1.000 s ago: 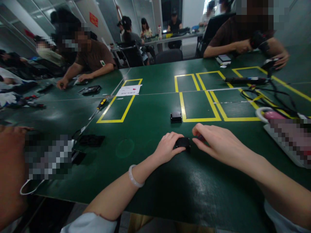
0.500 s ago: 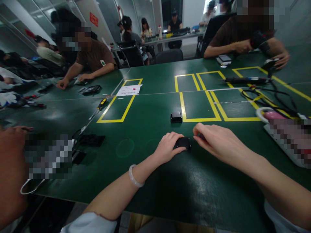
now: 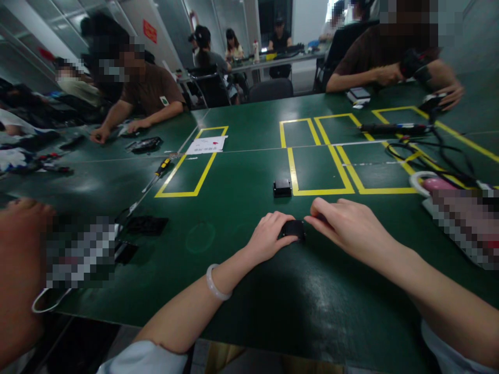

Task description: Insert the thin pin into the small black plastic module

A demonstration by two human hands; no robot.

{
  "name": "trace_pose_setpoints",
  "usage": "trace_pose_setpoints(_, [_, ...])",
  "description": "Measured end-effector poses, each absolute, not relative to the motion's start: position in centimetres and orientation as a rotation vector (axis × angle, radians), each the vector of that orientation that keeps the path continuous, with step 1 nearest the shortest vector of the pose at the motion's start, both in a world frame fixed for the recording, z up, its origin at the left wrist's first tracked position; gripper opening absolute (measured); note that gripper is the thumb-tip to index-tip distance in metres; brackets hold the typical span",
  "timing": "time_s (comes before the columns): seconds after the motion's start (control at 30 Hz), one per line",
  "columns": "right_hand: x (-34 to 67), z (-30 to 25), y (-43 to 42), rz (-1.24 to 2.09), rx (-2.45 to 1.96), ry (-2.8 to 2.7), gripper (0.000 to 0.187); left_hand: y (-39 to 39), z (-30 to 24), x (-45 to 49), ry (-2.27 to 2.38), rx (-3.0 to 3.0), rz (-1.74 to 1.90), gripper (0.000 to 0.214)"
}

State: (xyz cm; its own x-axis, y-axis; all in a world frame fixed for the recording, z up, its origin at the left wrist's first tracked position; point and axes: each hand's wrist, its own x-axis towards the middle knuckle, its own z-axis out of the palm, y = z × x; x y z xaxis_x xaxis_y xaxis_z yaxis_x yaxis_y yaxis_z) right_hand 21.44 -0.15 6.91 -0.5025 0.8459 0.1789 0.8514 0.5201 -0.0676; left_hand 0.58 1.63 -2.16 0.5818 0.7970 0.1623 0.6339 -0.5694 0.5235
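Note:
My left hand [image 3: 271, 236] grips a small black block-shaped part [image 3: 294, 229] against the green tabletop [image 3: 249, 291], thumb along its near side and fingers over its far side. Just right of that part is my right hand [image 3: 341, 221], its fingers curled in and the thumb tip pointing at the part's right end. Whatever the right fingers may pinch is hidden. A second black block [image 3: 282, 188] of similar look rests beyond both hands, by a corner of yellow tape.
Yellow tape rectangles [image 3: 323, 192] mark the table. A screwdriver [image 3: 162, 166], a paper sheet [image 3: 206, 145] and black parts [image 3: 147, 225] lie leftward. Cables [image 3: 436, 156] and a blurred-out pouch-like object [image 3: 463, 223] are at right. A co-worker's hand [image 3: 23, 218] is at the left edge; others sit across.
My right hand has shifted slightly left, bringing its thumb tip closer to the black block. My left hand keeps its hold in the same place.

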Motion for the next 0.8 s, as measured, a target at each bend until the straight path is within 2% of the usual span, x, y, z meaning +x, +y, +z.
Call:
trace_pose_setpoints(0.3, [22.2,7.4,-0.1,0.199,-1.274,-2.651,0.007,1.6,-2.1,0.6,1.153,2.406,0.54,0.035])
trace_pose_setpoints(0.57, [21.6,7.7,0.2,0.096,-1.381,-2.694,0.027,1.7,-2.2,0.6,1.152,2.401,0.534,0.036])
trace_pose_setpoints(0.8, [21.7,8.2,1.0,0.257,-1.272,-2.728,0.012,1.6,-2.1,0.6,1.146,2.402,0.543,0.036])
